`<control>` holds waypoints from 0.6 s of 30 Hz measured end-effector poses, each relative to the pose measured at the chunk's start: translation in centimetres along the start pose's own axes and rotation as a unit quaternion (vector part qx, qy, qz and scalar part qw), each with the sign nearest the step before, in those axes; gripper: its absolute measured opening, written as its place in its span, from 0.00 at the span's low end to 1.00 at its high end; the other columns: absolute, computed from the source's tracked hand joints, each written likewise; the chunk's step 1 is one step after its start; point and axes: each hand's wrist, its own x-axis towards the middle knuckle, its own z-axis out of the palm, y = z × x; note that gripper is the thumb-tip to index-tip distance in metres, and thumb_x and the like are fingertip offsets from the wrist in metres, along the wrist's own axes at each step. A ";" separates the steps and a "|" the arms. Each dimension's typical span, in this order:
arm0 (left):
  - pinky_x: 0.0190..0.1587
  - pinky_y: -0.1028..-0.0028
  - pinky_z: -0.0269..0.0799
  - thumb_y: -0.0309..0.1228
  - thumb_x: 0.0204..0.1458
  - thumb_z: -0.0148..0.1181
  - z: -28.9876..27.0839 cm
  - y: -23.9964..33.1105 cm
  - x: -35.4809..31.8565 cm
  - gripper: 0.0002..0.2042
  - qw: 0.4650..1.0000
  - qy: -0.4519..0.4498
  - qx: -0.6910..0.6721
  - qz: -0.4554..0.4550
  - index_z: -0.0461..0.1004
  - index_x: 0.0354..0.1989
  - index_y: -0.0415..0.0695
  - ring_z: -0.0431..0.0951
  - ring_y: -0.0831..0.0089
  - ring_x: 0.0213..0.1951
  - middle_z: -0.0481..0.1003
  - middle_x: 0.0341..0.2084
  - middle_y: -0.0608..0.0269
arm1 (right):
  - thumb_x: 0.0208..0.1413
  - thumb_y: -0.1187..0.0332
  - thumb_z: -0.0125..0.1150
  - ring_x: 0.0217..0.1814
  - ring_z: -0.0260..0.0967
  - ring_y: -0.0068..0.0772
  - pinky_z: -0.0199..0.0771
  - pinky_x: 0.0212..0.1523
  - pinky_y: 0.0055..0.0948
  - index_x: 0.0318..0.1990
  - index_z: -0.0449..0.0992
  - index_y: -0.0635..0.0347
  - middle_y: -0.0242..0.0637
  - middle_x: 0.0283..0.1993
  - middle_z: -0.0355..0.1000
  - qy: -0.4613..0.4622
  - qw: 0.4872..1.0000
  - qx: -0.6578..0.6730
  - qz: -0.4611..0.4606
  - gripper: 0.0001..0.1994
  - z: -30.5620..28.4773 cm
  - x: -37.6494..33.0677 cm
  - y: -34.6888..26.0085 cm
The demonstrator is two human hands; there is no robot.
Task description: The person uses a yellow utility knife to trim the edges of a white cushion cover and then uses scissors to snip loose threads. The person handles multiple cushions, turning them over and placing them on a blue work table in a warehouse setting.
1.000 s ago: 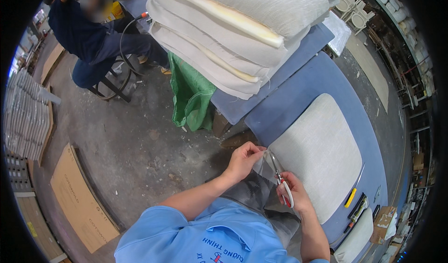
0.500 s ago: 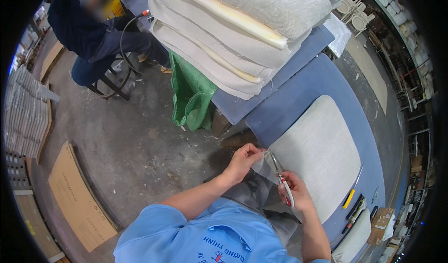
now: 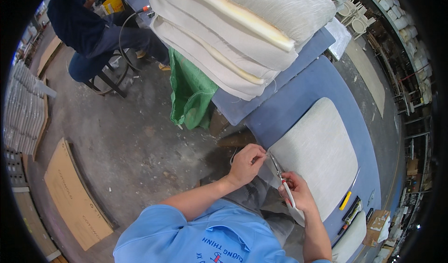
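A pale grey fabric-covered cushion pad (image 3: 319, 148) lies on the blue-covered table (image 3: 322, 83), one corner toward me. At that corner my left hand (image 3: 247, 164) pinches the loose edge of the fabric between thumb and fingers. My right hand (image 3: 297, 190) grips scissors (image 3: 286, 188) with white and red handles. The blades point up and left, with their tips right beside the pinched fabric at the pad's edge. Whether the blades are closed fully on the fabric is too small to tell.
A tall stack of similar pads (image 3: 233, 34) stands on the table's far side, a green sack (image 3: 189, 92) hanging below it. At right lie a yellow-handled screwdriver (image 3: 345, 201) and other tools. A person (image 3: 86, 25) sits far left; cardboard (image 3: 74, 195) lies on the floor.
My left hand has turned slightly, its fingers curling more at the pad's corner. The loose fabric flap under it shows less. The scissors stay at nearly the same place.
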 end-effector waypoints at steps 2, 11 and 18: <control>0.45 0.72 0.77 0.21 0.55 0.66 0.1 0.1 0.0 0.03 1.000 0.001 -0.021 -0.006 0.78 0.36 0.37 0.82 0.69 0.41 0.81 0.42 0.55 | 0.62 0.77 0.63 0.21 0.63 0.15 0.62 0.22 0.21 0.56 0.71 0.65 0.27 0.28 0.68 -0.002 1.000 0.009 0.005 0.16 -0.1 0.0 -0.1; 0.49 0.74 0.76 0.21 0.59 0.64 0.4 -0.9 -0.2 0.02 0.991 0.003 -0.115 -0.065 0.78 0.35 0.36 0.81 0.76 0.45 0.83 0.44 0.55 | 0.59 0.79 0.65 0.22 0.64 0.15 0.62 0.22 0.21 0.55 0.72 0.65 0.27 0.28 0.69 0.009 1.000 0.007 0.016 0.17 -0.1 0.1 0.0; 0.50 0.73 0.75 0.22 0.58 0.64 0.3 -0.6 -0.1 0.02 0.989 -0.001 -0.117 -0.086 0.78 0.35 0.36 0.81 0.75 0.46 0.84 0.44 0.54 | 0.60 0.76 0.68 0.23 0.64 0.14 0.62 0.22 0.21 0.54 0.73 0.65 0.25 0.28 0.69 0.005 1.000 -0.019 -0.008 0.16 -0.3 0.4 0.7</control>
